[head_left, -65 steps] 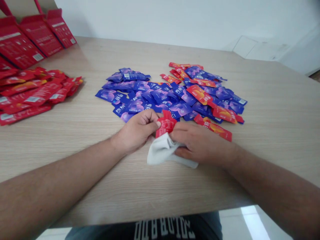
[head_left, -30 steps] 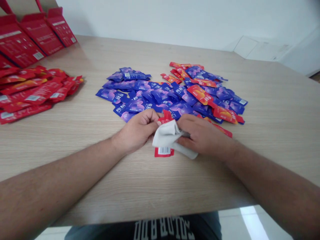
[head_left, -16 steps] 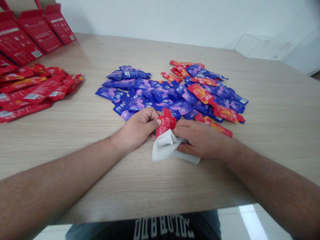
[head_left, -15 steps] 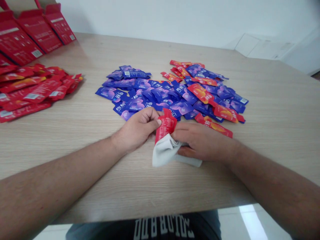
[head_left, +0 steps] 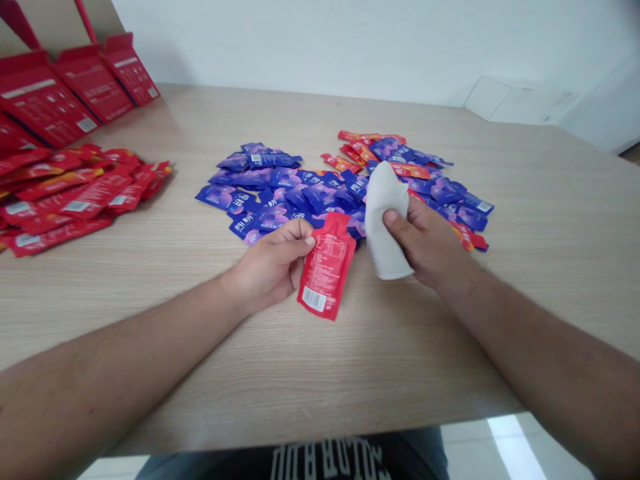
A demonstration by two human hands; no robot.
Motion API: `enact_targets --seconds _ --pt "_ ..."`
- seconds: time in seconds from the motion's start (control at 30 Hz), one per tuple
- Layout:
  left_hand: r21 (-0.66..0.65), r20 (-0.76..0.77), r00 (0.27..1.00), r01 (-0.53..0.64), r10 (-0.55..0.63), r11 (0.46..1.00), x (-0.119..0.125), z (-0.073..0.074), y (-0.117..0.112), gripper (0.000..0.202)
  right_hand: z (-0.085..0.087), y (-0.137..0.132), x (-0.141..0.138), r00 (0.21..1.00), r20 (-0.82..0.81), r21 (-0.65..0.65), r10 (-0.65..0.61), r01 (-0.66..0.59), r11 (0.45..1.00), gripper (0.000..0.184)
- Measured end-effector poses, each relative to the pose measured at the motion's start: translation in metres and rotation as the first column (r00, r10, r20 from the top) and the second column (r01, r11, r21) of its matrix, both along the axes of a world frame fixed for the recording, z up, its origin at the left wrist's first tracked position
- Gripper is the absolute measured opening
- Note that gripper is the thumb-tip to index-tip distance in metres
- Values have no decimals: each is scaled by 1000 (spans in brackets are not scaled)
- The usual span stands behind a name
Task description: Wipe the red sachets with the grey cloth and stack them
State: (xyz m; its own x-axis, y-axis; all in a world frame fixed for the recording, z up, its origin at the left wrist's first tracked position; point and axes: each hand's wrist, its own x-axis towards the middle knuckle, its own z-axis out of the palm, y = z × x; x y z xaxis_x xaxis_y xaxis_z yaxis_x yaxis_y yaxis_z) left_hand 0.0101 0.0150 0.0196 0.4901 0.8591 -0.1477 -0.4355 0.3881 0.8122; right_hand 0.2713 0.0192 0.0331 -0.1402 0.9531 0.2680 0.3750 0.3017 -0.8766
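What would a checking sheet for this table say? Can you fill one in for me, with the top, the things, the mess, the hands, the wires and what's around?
Surface: pale wood-look table.
Job's things: red pouch, barcode side showing; white cloth, apart from it.
Clutter: blue pouches in the middle, with orange-red pouches among them; heap of red pouches at the left; red boxes behind that heap.
Hands: left hand pinches the pouch by its edge; right hand grips the cloth.
Cables: nothing seen.
Surroundings: white wall behind; shiny floor below.
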Motion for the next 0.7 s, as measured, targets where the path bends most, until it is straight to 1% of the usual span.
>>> enact_targets --seconds 0.03,0.1,0.2,0.27,0.33,0.37,0.43,0.5,0.53,0.6,0.7 --pt "-42 10 1000 -6 6 999 0 2 0 16 -1 -1 0 996 -80 -59 30 -35 998 53" --pt "-116 11 999 45 -44 992 -1 5 1 9 -3 -3 -1 983 -167 -142 76 -100 985 54" --pt "-209 66 980 196 -186 958 -2 6 1 9 -4 -8 -3 971 -125 -163 205 -223 961 50" --pt "-268 138 949 312 -284 912 -1 3 0 13 -5 -11 -5 952 -67 -140 300 -307 942 47" --pt "-308 197 895 444 -400 842 -1 0 0 22 -6 -14 -8 929 -25 -110 368 -369 923 46" --pt "-312 217 865 501 -452 807 0 -1 -1 28 -6 -16 -10 918 -15 -101 397 -396 912 46" --pt "-296 249 812 582 -527 757 1 -4 -2 37 -5 -19 -14 893 -24 -97 449 -449 888 45" --pt "-279 266 787 616 -557 737 2 -5 -2 40 -4 -22 -18 871 -37 -99 489 -490 866 43" --pt "-281 261 785 618 -562 734 2 -5 -3 40 -3 -23 -19 864 -32 -95 503 -503 859 43" --pt "-293 238 796 605 -557 740 3 -5 -4 36 -1 -25 -23 861 -4 -72 509 -508 858 44" --pt "-297 198 823 568 -532 768 5 -5 -6 32 1 -28 -27 872 40 -28 488 -488 873 45"
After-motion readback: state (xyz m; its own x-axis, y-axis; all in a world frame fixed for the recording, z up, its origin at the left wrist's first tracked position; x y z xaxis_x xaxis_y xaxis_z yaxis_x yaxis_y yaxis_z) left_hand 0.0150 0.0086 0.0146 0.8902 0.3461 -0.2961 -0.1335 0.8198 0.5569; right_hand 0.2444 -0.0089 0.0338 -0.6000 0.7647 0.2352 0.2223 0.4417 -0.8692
